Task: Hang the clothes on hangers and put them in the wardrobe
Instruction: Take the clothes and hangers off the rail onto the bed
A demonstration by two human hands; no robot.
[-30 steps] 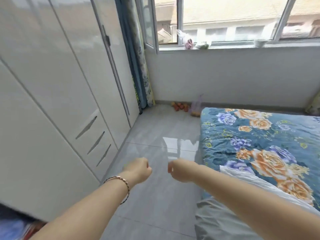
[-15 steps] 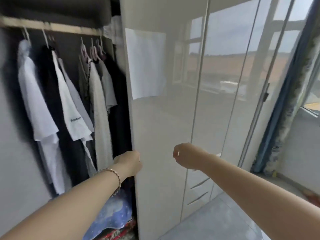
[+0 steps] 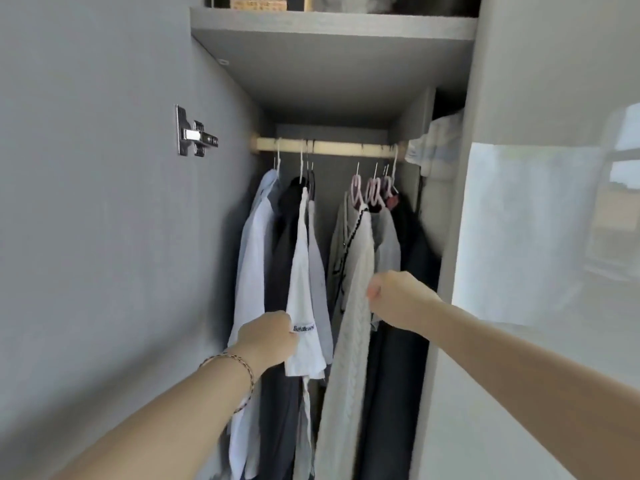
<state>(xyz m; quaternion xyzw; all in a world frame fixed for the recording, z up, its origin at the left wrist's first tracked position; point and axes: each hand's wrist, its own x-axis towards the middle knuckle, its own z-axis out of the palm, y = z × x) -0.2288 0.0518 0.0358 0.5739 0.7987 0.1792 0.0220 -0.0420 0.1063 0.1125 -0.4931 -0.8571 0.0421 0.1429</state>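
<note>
Grey wardrobe (image 3: 332, 64) interior, door open: 1 rail (image 3: 332, 147) above both hands carries at least 7 garments (image 3: 252, 254), with 3 pink hangers (image 3: 356, 192) visible. Left hand (image 3: 266, 337) touches the white T-shirt (image 3: 301, 289); right hand (image 3: 398, 299) touches the knit sweater (image 3: 353, 323). Both show curled fingers; whether either hand has hold of the fabric cannot be told. Recommended: push these 2 garments apart to clear rail space between the hands.

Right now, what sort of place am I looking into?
Most likely an open home wardrobe: a pale wooden hanging rail holds a light blue shirt, a cream cable-knit sweater and pink hangers, beneath a grey shelf.
</note>
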